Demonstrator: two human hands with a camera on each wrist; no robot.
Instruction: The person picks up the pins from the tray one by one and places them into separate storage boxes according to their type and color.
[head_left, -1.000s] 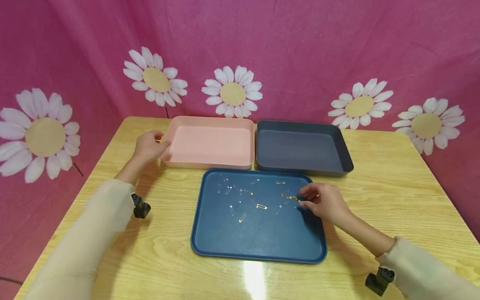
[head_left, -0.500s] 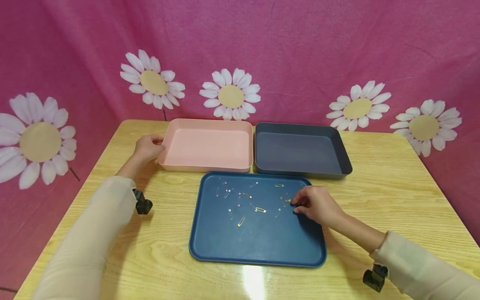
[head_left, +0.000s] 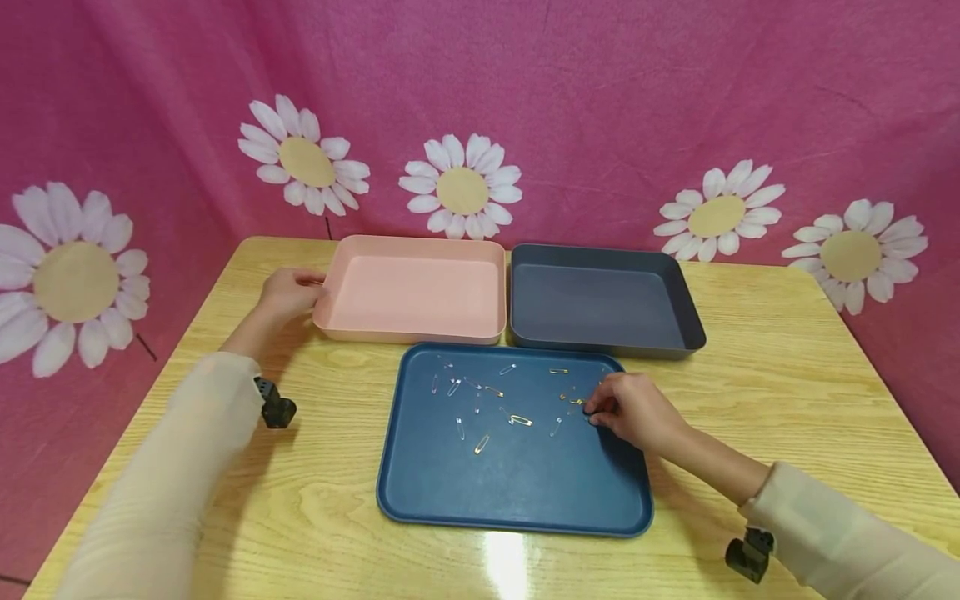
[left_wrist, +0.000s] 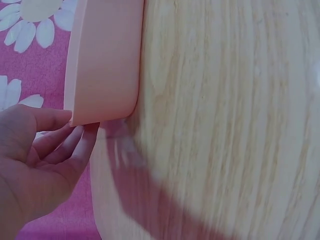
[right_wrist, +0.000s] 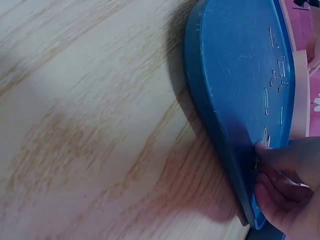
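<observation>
Where the table of pale, grained wood [head_left: 787, 358] meets the corner, a magenta cloth [head_left: 570, 125] printed with large white daisies [head_left: 461, 190] hangs behind it and along its left side. Light glares off the near edge of the wood in one white patch [head_left: 504, 562].

Two deep rectangular trays stand side by side at the back, a pale pink one [head_left: 420, 292] and a slate-grey one [head_left: 600, 300], with only a thin gap between them. Just in front of them lies a shallow blue tray with rounded corners [head_left: 517, 492]. Small gold and silver metal safety pins [head_left: 521, 420] are scattered over its farther half, with a tight gold cluster [head_left: 576, 402] toward the right.

The person's left hand [head_left: 283, 293] pinches the rim of the pink tray at its left end, some fingers curling beneath the edge. The right hand [head_left: 633, 408] reaches over the blue tray's right rim, fingers bent and tips drawn together beside the gold cluster; I can't tell whether a pin is caught between them. Cream sleeves [head_left: 172, 450] cover both forearms, each with a small black camera [head_left: 276, 408] at the wrist.

That right hand hides part of the rim beneath it. Several of the thinner silver pins almost melt into the blue. From the left wrist, the pink tray runs out at the top; from the right wrist, the blue tray is cut off above.
</observation>
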